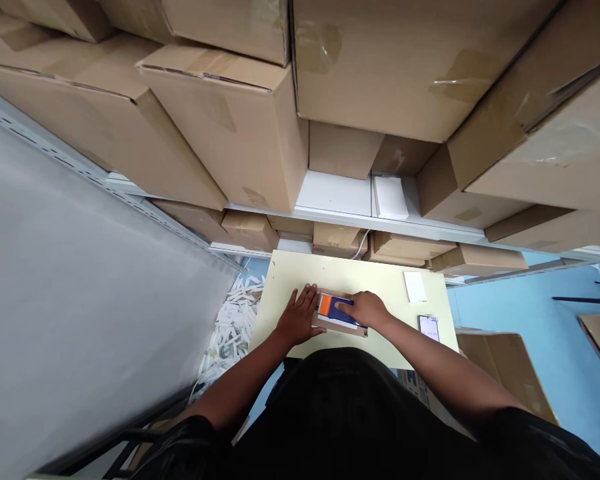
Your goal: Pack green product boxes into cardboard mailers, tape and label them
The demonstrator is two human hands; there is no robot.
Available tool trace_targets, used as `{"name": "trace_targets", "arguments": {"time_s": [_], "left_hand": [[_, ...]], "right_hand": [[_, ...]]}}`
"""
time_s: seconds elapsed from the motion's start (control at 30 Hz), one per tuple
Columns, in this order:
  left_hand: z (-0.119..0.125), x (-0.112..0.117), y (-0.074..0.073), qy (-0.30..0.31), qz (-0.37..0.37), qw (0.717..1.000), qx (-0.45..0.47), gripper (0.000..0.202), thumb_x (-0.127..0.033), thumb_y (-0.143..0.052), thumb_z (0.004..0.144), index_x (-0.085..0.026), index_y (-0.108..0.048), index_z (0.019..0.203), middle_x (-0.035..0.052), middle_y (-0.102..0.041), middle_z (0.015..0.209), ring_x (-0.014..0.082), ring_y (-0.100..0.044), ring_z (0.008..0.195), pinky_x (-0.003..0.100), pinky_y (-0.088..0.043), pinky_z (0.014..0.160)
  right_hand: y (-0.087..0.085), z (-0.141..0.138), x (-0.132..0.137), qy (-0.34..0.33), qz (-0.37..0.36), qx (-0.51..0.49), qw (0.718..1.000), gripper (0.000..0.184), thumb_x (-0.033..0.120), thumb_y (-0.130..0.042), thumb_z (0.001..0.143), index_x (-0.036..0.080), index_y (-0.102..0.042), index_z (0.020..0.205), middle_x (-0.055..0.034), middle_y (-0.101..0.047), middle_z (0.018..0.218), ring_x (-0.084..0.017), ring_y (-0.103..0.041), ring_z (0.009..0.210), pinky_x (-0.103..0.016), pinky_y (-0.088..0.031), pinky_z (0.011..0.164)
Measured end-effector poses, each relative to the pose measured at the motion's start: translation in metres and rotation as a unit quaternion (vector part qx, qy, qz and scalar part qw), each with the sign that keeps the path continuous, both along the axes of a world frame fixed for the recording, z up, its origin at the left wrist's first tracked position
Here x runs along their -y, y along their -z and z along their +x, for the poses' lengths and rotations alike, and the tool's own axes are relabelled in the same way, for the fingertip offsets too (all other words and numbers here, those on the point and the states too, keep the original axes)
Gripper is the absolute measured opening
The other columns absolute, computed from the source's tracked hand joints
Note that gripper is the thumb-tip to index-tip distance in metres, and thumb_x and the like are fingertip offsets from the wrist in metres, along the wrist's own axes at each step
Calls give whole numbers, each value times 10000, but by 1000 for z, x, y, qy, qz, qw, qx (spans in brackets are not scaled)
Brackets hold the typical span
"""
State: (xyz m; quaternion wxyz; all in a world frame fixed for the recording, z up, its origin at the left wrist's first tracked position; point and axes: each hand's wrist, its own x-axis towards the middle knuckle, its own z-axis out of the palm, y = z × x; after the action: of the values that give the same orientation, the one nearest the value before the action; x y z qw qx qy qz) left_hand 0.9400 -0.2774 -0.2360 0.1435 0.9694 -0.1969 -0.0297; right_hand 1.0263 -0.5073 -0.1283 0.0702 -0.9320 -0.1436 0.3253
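A small flat brown cardboard piece [361, 331] lies on the pale yellow table, with a white area showing on it. On top is a flat blue-and-orange object [347, 312], its orange end toward the left; its exact kind I cannot make out. My right hand [369, 309] grips the blue end, thumb along the top, the other fingers partly hidden. At the cardboard's left end, my left hand [303, 313] lies flat with fingers stretched out and touches its edge. Nothing shows in that hand's grasp.
On the table [300, 267], a white card or small box [415, 287] and a phone [429, 328] lie to the right. Shelves of cardboard boxes [220, 120] rise behind it. White paper scraps [233, 327] cover the floor at left, beside a grey wall [80, 280]. A large carton [505, 370] stands at right.
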Motion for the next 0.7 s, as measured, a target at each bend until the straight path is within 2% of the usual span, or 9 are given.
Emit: {"name": "trace_targets", "arguments": {"time_s": [0.13, 0.27, 0.43, 0.57, 0.63, 0.7], "left_hand": [[-2, -2, 0, 0, 4, 1000, -2, 1122, -793, -554, 827, -95, -218, 1638, 216, -233, 1686, 380, -165, 1577, 567, -78, 1270], [2, -2, -2, 1, 8, 1000, -5, 1119, -789, -541, 838, -79, -211, 1637, 213, -222, 1689, 372, -171, 1577, 554, -83, 1276], [2, -3, 0, 3, 17, 1000, -10, 1118, -779, -564, 835, -73, -224, 1633, 212, -209, 1691, 375, -172, 1576, 560, -90, 1277], [2, -4, 2, 5, 22, 1000, -5, 1118, -767, -574, 838, -72, -214, 1636, 212, -199, 1693, 368, -167, 1579, 544, -95, 1281], [3, -4, 4, 7, 22, 1000, 1, 1125, -773, -570, 836, -72, -204, 1638, 215, -198, 1693, 366, -164, 1580, 540, -100, 1281], [3, -4, 6, 9, 20, 1000, 9, 1133, -784, -558, 836, -75, -191, 1641, 215, -196, 1694, 367, -165, 1579, 542, -109, 1279]], "right_hand": [[0, 3, 6, 3, 22, -1, 1000, 721, 829, -441, 883, 214, -813, 943, -130, -787, 956, -283, -712, 950, -306, -450, 729], [-4, 6, 35, 34, 47, -6, 998, 677, 813, -497, 868, 217, -811, 928, -120, -779, 912, -274, -703, 908, -302, -435, 712], [-7, 1, 115, 94, 49, -14, 994, 683, 802, -497, 870, 197, -712, 637, -101, -688, 652, -226, -640, 666, -308, -353, 598], [-9, -5, 188, 132, 46, -36, 989, 664, 768, -497, 895, 192, -673, 615, -90, -649, 595, -201, -589, 599, -327, -343, 603], [-6, -5, 209, 129, 22, -36, 991, 676, 771, -477, 905, 187, -685, 632, -111, -666, 631, -208, -598, 626, -334, -348, 622], [2, -3, 215, 103, -8, -22, 994, 699, 787, -451, 907, 185, -705, 660, -136, -689, 688, -225, -619, 676, -336, -354, 640]]}}
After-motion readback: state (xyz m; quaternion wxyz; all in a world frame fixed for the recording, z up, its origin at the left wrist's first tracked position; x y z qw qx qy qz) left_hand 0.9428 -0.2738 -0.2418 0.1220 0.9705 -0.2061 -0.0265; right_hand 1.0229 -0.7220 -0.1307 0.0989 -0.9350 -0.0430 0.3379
